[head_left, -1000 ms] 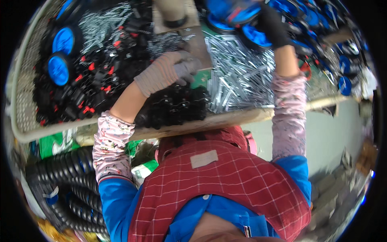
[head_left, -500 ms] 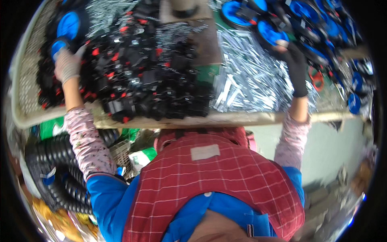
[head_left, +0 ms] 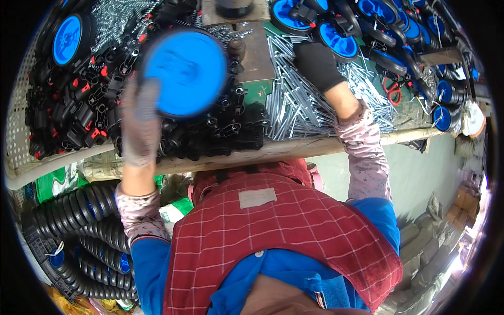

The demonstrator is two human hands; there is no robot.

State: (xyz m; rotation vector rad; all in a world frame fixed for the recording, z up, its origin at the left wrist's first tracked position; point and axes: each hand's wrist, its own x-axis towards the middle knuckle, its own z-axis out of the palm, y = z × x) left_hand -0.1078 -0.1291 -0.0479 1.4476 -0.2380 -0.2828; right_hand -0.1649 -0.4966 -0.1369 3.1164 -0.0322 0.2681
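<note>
My left hand [head_left: 140, 118], in a light glove and smeared by motion, grips a blue wheel [head_left: 185, 72] with a black rim by its left edge. The wheel is raised above a heap of black plastic fittings [head_left: 79, 113] with red tabs. To the right, my right hand [head_left: 317, 65] in a black glove reaches down onto a pile of thin silvery metal rods [head_left: 299, 107]. Its fingertips are hidden beneath the glove's back, so what they hold does not show. Another blue wheel [head_left: 67, 40] lies at the far left.
Many blue-and-black wheels [head_left: 337, 39] are heaped at the back right. Small screws [head_left: 113, 23] lie at the back left. A dark cylindrical post [head_left: 234, 8] stands at the back middle. Red-handled scissors [head_left: 392, 92] rest right of the rods. Stacked wheels [head_left: 79, 207] sit below the bench's left side.
My left hand has moved right and nearer, carrying the wheel from the far left to above the fittings. My right hand has left the back-right wheels and moved left to the rods.
</note>
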